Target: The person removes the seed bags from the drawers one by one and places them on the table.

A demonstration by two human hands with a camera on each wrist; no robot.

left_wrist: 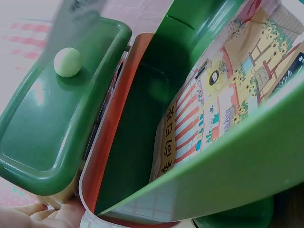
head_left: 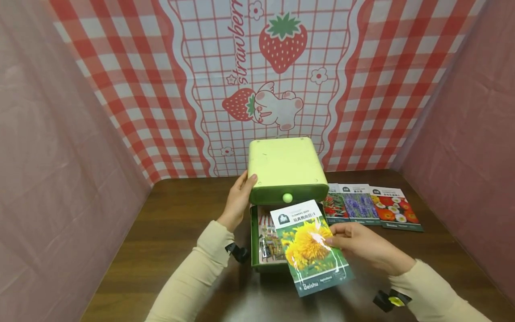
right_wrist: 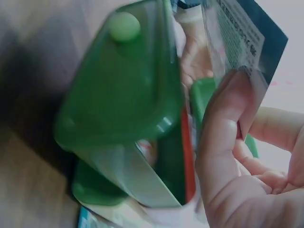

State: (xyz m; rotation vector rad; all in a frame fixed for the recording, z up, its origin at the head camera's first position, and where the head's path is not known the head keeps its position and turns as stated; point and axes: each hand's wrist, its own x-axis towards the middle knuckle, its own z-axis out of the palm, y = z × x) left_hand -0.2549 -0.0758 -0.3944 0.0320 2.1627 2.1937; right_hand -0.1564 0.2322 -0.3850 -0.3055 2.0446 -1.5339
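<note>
My right hand [head_left: 364, 246] pinches a flower seed packet [head_left: 310, 250] by its right edge, thumb on the front. The packet carries a yellow flower picture and tilts over the open lower drawer [head_left: 255, 241]. A light-green box of drawers [head_left: 283, 161] stands at the back middle, its dark-green upper drawer shut. Against the box's left side rests my left hand [head_left: 238, 199], its thumb at the front corner. Inside the open drawer lies a packet printed with an awning scene [left_wrist: 213, 109]. In the right wrist view, the pinched packet's printed back [right_wrist: 242, 40] shows above the thumb.
Right of the box, several more seed packets lie on the dark wooden table [head_left: 193, 192], including a purple-flower packet [head_left: 358, 205] and a red-and-white flower packet [head_left: 394, 208]. A checked strawberry cloth [head_left: 213, 58] hangs behind. Pink cloth walls stand at both sides.
</note>
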